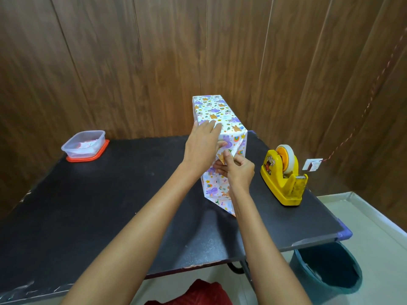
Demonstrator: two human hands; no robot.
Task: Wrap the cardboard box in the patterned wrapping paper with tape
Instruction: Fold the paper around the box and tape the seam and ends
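A tall box [214, 113] covered in white patterned wrapping paper stands on the black table [110, 194], its near end facing me. My left hand [202, 146] lies over the box's top near edge, fingers stretched flat on the paper, thumb on the end face. My right hand [236, 170] pinches a folded paper flap [222, 158] against the end face, fingers curled. A lower triangular flap [222, 205] of paper lies out on the table below the end. A yellow tape dispenser [284, 177] with a roll of tape stands right of the box.
A clear plastic container [84, 145] on an orange lid sits at the table's far left. A wooden panel wall is behind the table. A dark teal bucket [328, 271] stands on the floor below the table's right corner. Red cloth [198, 293] shows at the bottom.
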